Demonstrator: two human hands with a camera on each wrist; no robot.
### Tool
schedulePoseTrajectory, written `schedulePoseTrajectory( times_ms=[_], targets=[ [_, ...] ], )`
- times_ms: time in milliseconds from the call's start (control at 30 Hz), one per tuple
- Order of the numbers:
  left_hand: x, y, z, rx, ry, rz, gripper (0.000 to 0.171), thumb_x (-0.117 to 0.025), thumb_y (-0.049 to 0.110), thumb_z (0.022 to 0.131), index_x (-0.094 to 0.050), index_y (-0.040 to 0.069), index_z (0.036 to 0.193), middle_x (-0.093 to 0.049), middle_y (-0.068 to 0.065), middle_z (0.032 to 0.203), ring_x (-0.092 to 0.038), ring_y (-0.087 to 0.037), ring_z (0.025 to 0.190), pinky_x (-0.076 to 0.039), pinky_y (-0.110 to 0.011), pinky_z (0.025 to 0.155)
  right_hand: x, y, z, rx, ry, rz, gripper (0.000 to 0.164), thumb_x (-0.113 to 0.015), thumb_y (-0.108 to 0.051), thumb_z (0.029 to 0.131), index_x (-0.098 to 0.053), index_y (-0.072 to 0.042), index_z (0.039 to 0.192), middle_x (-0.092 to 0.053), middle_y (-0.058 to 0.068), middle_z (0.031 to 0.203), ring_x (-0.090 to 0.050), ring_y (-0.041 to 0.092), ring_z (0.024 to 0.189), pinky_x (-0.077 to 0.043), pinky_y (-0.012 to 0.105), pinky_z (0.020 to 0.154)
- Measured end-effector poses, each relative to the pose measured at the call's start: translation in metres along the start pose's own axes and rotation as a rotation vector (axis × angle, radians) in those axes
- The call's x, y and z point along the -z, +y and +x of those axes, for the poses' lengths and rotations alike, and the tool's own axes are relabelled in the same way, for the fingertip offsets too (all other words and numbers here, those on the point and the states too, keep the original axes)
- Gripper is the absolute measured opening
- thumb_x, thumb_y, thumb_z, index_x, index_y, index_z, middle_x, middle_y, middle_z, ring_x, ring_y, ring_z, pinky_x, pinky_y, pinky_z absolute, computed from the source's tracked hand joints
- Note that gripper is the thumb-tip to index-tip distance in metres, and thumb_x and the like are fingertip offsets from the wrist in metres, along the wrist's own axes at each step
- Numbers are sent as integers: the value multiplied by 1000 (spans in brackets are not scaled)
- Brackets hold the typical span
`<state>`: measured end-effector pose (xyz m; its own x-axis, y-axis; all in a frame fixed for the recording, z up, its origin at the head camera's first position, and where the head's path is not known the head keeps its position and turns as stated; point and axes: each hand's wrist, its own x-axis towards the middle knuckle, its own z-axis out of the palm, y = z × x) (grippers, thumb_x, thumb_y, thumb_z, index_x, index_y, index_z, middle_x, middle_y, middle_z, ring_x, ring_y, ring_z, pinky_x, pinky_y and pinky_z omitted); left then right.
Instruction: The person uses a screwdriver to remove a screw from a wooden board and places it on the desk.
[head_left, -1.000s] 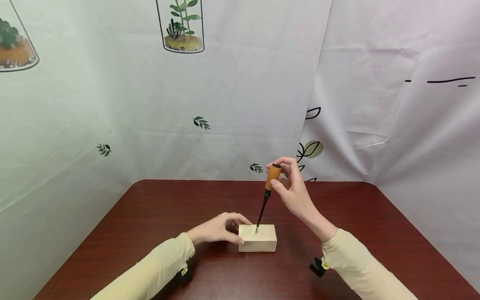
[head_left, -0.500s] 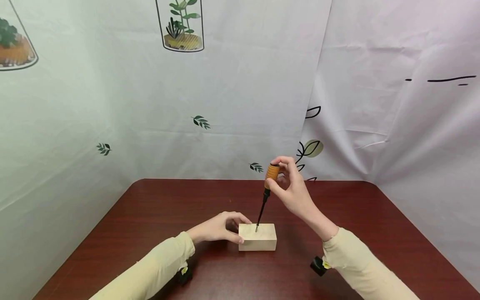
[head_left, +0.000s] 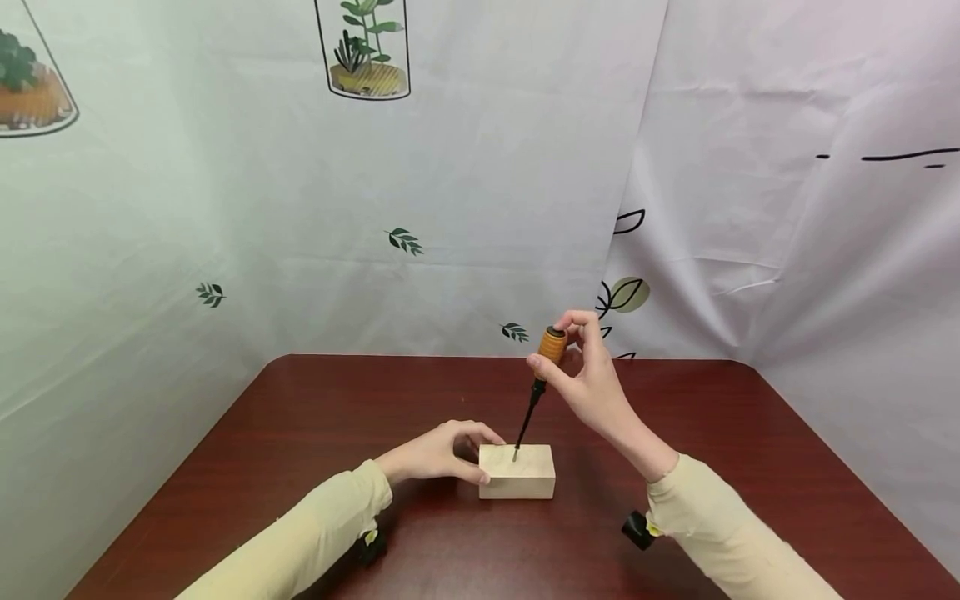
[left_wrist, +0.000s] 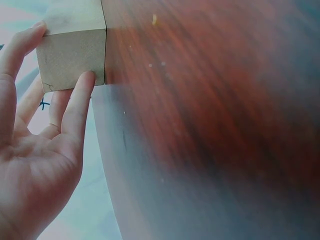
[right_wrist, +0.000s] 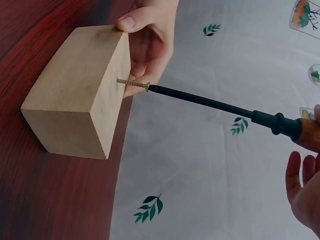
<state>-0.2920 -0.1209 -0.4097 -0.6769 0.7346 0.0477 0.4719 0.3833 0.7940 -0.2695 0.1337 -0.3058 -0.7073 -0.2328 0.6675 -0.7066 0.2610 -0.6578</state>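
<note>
A pale wooden block (head_left: 517, 475) lies on the dark red table. My left hand (head_left: 442, 452) grips its left end, thumb at the near edge and fingers on the far side. A brass screw (right_wrist: 132, 83) stands in the block's top face, most of its thread showing. The tip of a screwdriver (right_wrist: 200, 102) with a black shaft and orange handle sits at the screw's head. My right hand (head_left: 592, 379) holds the orange handle (head_left: 552, 344), thumb on one side and a finger at its butt end. The screwdriver leans a little to the right.
The table (head_left: 337, 408) reaches back to a white cloth backdrop (head_left: 480, 167) printed with leaves and jars. Black wrist cameras, such as the right one (head_left: 639, 530), hang under both cream sleeves.
The right thumb and fingers have shifted around the handle, and the handle's top has swayed slightly left, then back right. The left hand and block stay in place.
</note>
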Motion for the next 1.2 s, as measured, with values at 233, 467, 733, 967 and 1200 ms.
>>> schedulePoseTrajectory(
  times_ms=[233, 467, 733, 967, 1200],
  targets=[
    [0, -2, -1, 3, -4, 20, 47, -79, 26, 83, -63, 24, 127, -65, 2, 100, -66, -4, 93, -51, -25, 90, 1, 4, 1, 17, -55, 124, 40, -53, 4, 97, -34, 0, 132, -56, 20, 118, -63, 11, 100, -53, 19, 86],
    [0, -2, -1, 4, 1, 19, 47, -79, 27, 83, -63, 23, 126, -65, 2, 98, -66, -4, 92, -51, -25, 89, 0, 6, -1, 70, -82, 110, 42, -42, 10, 93, -32, -1, 132, -57, 18, 119, -65, 16, 104, -54, 26, 89],
    [0, 0, 0, 5, -5, 4, 47, -79, 24, 83, -63, 23, 126, -65, 1, 100, -67, -6, 94, -51, -25, 91, -2, 2, 0, 0, -14, 71, 46, -67, -6, 93, -35, -5, 126, -50, 14, 106, -66, 15, 80, -57, 23, 71],
    [1, 0, 0, 8, -5, 11, 47, -79, 25, 83, -63, 23, 126, -64, 1, 99, -66, -5, 94, -51, -25, 90, 0, 7, -2, 65, -32, 219, 35, -36, 8, 98, -26, 4, 131, -56, 24, 125, -65, 16, 106, -56, 28, 90],
    [1, 0, 0, -5, -8, 11, 47, -79, 25, 82, -63, 22, 127, -66, 0, 98, -67, -4, 93, -51, -24, 90, -3, 7, -5, -9, 44, 72, 50, -64, -3, 93, -28, -3, 128, -52, 12, 108, -60, 13, 86, -52, 21, 73]
  ],
)
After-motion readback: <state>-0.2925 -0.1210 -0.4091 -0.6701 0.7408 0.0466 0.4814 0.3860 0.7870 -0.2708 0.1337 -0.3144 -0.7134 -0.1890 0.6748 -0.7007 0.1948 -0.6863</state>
